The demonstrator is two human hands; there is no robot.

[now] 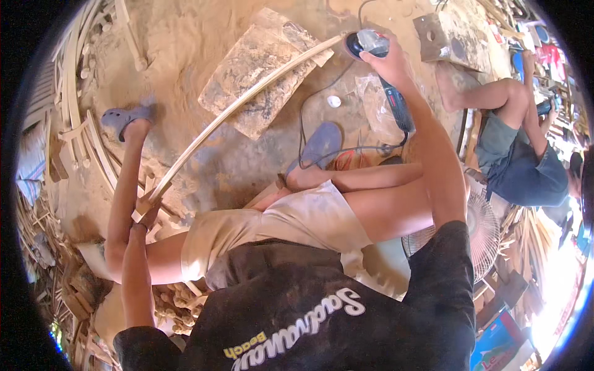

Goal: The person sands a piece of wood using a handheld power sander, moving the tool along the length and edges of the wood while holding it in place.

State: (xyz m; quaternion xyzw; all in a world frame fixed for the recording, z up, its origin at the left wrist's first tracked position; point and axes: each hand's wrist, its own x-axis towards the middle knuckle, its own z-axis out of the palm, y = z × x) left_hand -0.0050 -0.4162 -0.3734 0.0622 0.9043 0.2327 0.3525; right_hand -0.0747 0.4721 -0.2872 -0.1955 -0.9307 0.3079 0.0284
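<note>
My right hand [391,60] is closed round the head of an angle grinder [396,105], whose dark handle hangs down toward me. Its round black disc [353,47] sits at the far tip of a long, curved wooden strip [265,82]; whether the two touch, I cannot tell. Down at the left, my left hand [148,215] grips the strip's near end, which has a short block-like crosspiece [143,206]. The strip slants up to the right and passes over a worn, dusty slab [226,74] on the ground.
The grinder's cord [301,123] loops near my sandalled foot [318,142]. Wooden pieces [71,80] are piled at left. A fan [482,229] stands by my right thigh. At right another person [520,148] sits near a block with a hole [445,40].
</note>
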